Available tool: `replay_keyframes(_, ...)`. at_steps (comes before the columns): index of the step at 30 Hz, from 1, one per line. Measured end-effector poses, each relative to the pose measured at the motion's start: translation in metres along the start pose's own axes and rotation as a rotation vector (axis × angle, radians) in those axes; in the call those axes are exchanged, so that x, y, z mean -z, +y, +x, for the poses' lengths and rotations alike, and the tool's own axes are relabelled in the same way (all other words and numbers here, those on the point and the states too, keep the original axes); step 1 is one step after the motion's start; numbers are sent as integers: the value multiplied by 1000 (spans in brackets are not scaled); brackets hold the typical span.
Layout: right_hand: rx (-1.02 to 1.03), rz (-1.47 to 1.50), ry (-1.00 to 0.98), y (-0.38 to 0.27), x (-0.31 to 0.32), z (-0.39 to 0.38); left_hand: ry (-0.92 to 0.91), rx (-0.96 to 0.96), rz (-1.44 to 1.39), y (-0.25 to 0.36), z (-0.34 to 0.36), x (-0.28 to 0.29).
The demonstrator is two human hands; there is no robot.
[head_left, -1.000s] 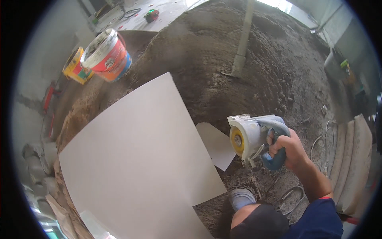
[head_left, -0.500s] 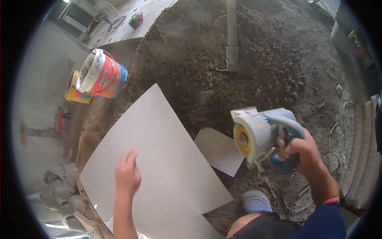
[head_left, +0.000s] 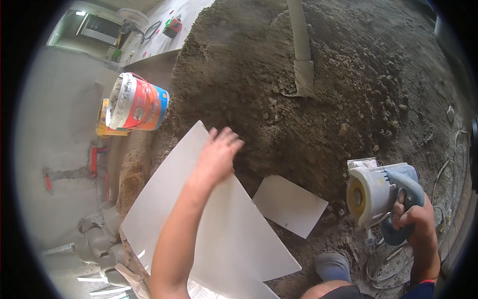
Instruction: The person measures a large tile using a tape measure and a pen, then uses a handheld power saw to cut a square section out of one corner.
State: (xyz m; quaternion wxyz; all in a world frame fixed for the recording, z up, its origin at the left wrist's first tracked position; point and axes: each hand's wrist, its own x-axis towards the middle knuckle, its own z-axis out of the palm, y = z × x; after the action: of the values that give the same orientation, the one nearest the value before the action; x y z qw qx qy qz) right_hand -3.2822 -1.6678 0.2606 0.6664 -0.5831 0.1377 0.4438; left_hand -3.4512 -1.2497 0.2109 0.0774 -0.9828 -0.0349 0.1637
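Observation:
A large white tile (head_left: 174, 199) lies in front of me with one corner pointing away. Across its far right edge reaches my left hand (head_left: 219, 154), fingers stretched out and a little apart; whether the fingertips touch the tile is unclear. My right hand (head_left: 416, 217) is wrapped round the rear handle of a handheld circular saw (head_left: 381, 192), grey-white with a blue-grey grip and a yellow disc. The saw is held up at the right, apart from the tile. Between the two, a smaller white tile offcut (head_left: 290, 204) rests on the rough ground.
Rough mortar-like material (head_left: 239, 65) spreads ahead, with a pipe (head_left: 301, 55) standing in it. Stained buckets (head_left: 144, 105) are at the far left. A red-green device (head_left: 172, 28) sits on the pale surface beyond. Cables (head_left: 443, 179) trail at the right, near my shoe (head_left: 332, 266).
My left hand has moved forward and right, from over the tile's middle to its far right edge. The saw in my right hand is now lower and further right. The view has shifted slightly.

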Motion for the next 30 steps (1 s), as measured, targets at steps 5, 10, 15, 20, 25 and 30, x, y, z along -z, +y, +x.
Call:
replay_keyframes(5,-21,-51,-144,-24,-46,5,480,546,-441,-8,-109,-26)
replay_keyframes(10,141,-134,-425,-31,-124,31,309,1527,-299,-43,-331,-155)
replay_keyframes(15,475,-207,-695,-30,-206,79,356,1669,-307,-24,-377,-201)
replay_keyframes(20,615,-252,-728,-19,-279,122,374,1604,-307,-22,-383,-197)
replay_keyframes(25,695,-278,-676,-1,-318,151,391,1585,-303,-20,-388,-201)
replay_keyframes(30,645,-277,-656,8,-325,159,397,1573,-304,-18,-388,-200)
